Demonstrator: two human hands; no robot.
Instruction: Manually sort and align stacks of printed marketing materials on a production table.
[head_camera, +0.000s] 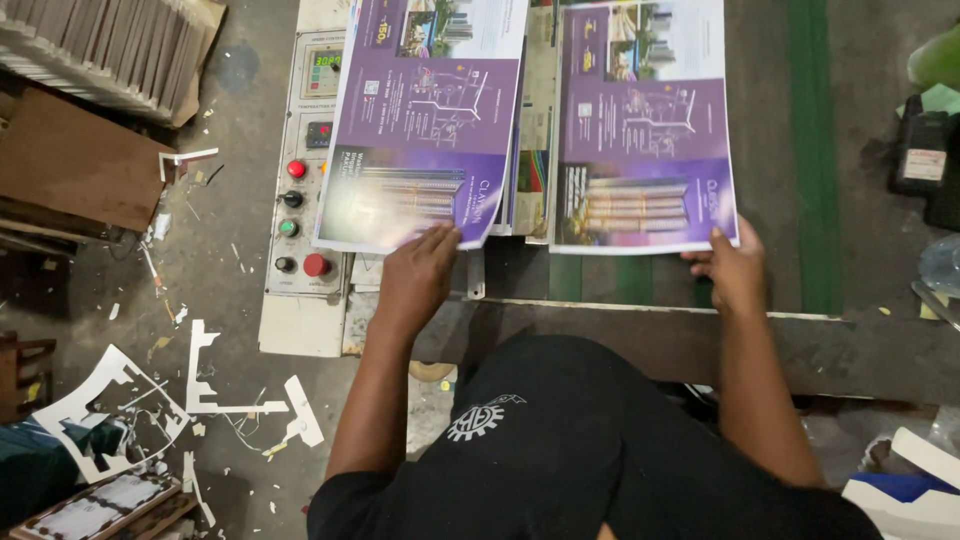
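From the head camera, the left hand (418, 272) pinched the bottom edge of a purple poster (425, 120) at eleven o'clock, lifting it off the stack. At one o'clock the right hand (735, 272) gripped a second poster (645, 130), flat on the table (850, 150). The control panel (305, 150) sat at ten.

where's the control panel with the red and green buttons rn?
Head view, left of centre: the control panel stands just left of the left hand, its right edge partly under the purple printed sheet that hand holds.
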